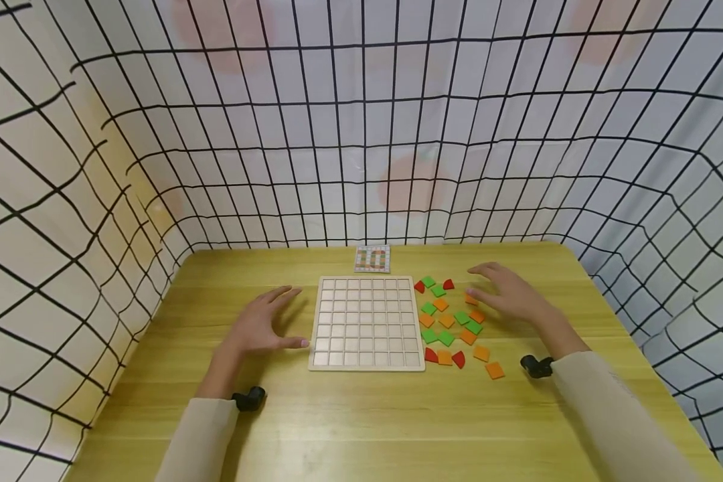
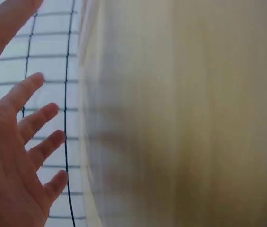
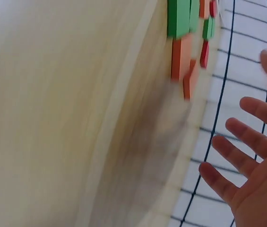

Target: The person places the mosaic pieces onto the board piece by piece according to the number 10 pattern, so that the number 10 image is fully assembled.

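A pale square board (image 1: 366, 324) with a grid of shallow cells lies in the middle of the table. Just off its left edge, my left hand (image 1: 264, 324) hovers with fingers spread, holding nothing. Loose flat tiles lie to the right of the board: green squares (image 1: 446, 338), orange squares (image 1: 481, 353) and red quarter-round pieces (image 1: 458, 359). Over the far right side of these tiles is my right hand (image 1: 509, 292), its fingers apart and nothing in them. Both palms, the left hand (image 2: 15, 142) and the right hand (image 3: 261, 161), look bare in the wrist views.
A small card (image 1: 372, 259) with a coloured grid pattern lies behind the board. The wooden table (image 1: 349, 428) is bordered at the back and sides by black netting (image 1: 364, 181) before pale walls. Dark wrist devices (image 1: 250, 399) sit at the sleeve cuffs.
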`<state>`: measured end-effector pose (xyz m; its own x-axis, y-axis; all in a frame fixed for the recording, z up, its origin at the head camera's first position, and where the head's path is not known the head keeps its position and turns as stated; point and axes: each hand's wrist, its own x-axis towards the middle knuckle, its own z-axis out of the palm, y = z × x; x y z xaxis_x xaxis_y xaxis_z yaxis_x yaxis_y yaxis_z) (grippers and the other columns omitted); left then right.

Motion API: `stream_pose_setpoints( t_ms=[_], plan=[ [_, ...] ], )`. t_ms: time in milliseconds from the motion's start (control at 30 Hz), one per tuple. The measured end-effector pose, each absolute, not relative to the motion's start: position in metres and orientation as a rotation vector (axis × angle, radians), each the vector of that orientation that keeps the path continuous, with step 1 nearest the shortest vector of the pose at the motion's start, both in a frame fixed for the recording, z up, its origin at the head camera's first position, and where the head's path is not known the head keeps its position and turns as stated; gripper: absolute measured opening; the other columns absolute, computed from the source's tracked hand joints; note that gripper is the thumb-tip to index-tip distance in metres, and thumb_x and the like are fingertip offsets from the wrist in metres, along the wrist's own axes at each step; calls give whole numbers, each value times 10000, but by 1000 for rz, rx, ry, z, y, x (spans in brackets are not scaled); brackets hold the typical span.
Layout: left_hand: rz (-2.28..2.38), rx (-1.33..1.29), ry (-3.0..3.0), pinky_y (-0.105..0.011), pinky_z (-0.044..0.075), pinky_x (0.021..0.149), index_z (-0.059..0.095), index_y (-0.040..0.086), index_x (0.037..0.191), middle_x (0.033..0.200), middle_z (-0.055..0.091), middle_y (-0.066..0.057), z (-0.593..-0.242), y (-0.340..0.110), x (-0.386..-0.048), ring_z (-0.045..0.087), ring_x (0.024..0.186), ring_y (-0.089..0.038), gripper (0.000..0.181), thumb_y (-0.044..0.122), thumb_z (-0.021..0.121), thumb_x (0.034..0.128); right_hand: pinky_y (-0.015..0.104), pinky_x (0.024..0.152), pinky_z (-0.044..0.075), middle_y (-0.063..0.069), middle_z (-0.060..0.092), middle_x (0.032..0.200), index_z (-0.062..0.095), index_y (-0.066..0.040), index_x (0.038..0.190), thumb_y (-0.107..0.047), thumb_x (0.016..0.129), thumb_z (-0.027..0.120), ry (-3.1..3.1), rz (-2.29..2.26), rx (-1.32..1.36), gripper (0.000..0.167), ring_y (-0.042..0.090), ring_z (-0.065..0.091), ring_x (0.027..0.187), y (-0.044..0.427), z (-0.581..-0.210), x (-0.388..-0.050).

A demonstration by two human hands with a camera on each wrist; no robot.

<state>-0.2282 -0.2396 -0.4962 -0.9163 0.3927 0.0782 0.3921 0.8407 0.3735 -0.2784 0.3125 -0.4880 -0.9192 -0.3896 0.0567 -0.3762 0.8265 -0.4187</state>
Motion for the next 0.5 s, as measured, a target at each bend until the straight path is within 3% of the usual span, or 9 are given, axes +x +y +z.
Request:
stream_pose_setpoints(
  t_ms=[500],
  plan=[
    [710, 733, 2887, -688, 293, 1191, 440, 265, 1577, 1664, 370, -78, -509, -222, -217, 348, 1517, -394, 1120, 736, 836, 642, 634, 1139, 411, 228, 536, 1477, 533, -39, 1472, -171, 1044, 580, 2947, -670, -713, 450, 450, 502, 1365, 277, -507, -298]
  ],
)
